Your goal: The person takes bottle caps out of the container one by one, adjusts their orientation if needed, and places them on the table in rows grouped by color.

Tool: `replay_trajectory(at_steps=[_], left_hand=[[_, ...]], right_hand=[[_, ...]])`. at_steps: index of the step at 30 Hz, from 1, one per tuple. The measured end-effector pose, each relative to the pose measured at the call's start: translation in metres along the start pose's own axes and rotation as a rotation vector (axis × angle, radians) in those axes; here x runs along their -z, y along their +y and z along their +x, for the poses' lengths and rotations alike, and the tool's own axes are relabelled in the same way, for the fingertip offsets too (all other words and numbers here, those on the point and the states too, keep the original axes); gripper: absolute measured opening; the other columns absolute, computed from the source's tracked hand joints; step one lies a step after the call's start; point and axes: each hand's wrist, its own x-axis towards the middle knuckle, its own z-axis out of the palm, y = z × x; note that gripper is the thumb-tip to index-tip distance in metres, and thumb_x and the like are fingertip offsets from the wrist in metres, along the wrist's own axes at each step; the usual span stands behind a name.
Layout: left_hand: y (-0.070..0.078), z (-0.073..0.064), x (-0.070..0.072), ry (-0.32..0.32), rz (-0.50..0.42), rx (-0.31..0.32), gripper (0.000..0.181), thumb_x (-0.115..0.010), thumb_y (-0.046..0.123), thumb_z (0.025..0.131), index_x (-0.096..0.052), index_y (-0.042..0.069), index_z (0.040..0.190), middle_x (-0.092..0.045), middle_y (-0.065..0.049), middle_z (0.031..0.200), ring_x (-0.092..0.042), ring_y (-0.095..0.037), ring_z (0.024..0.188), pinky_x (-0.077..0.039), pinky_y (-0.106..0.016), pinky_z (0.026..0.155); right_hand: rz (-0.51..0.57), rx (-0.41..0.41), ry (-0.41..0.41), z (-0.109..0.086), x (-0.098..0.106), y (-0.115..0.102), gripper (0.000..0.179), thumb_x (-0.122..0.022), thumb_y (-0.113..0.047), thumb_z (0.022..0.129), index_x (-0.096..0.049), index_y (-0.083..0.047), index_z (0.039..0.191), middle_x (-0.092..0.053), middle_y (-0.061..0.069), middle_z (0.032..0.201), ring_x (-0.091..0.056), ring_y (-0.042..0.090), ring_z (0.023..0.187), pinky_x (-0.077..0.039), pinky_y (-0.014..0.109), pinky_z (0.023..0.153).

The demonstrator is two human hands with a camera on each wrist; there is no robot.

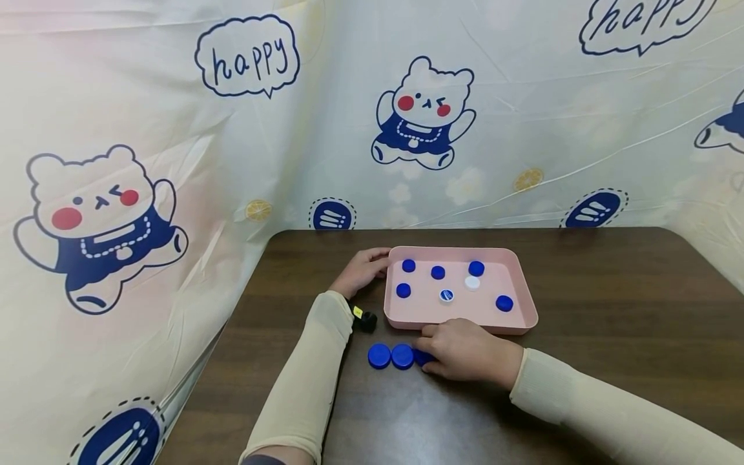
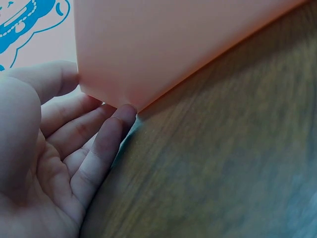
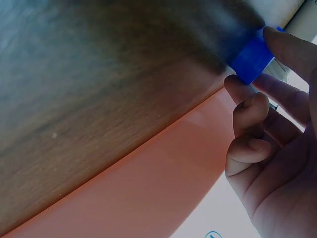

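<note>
My right hand (image 1: 467, 351) pinches a blue bottle cap (image 3: 253, 58) between thumb and fingers, just in front of the pink tray (image 1: 459, 318). Its ring and little fingers curl in toward the palm. To the left of that cap, two more blue bottle caps (image 1: 391, 356) lie side by side on the table. At the tray's left end, my left hand (image 1: 363, 271) holds the corner, thumb near the rim and fingers against the outer wall (image 2: 124, 59). Spread inside the tray are several blue caps (image 1: 438, 272), one blue-and-white cap (image 1: 446, 295) and one white cap (image 1: 472, 282).
A dark wooden table (image 1: 610, 303) carries everything. By the left wrist sits a small black object (image 1: 367, 321) with a yellow tag beside it. Behind the table hangs a pale cloth (image 1: 349, 129) printed with bears and "happy" bubbles.
</note>
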Motion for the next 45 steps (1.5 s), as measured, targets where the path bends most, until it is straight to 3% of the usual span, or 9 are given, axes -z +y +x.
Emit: replay_trajectory(at_steps=[35,45], left_hand=[[0.0022,0.0011,-0.0007,-0.008,0.0,-0.002,0.039,-0.06,0.033,0.098,-0.06,0.019,0.134,-0.062,0.002,0.121,-0.064,-0.017,0.097,-0.053,-0.034,0.086],[-0.0011,0.0016,-0.0002,-0.005,-0.013,0.001,0.037,-0.059,0.032,0.098,-0.061,0.019,0.132,-0.062,0.002,0.121,-0.063,-0.019,0.097,-0.053,-0.035,0.085]], right_hand=[[-0.01,0.018,0.006,-0.0018,0.0008,0.0006,0.035,-0.073,-0.039,0.087,-0.069,-0.014,0.113,-0.056,-0.008,0.08,-0.045,0.004,0.063,-0.042,0.021,0.053],[0.036,-0.009,-0.011,-0.0048,0.0073,0.0014,0.045,-0.071,-0.044,0.088,-0.068,-0.015,0.122,-0.063,-0.007,0.091,-0.051,0.003,0.069,-0.049,0.022,0.064]])
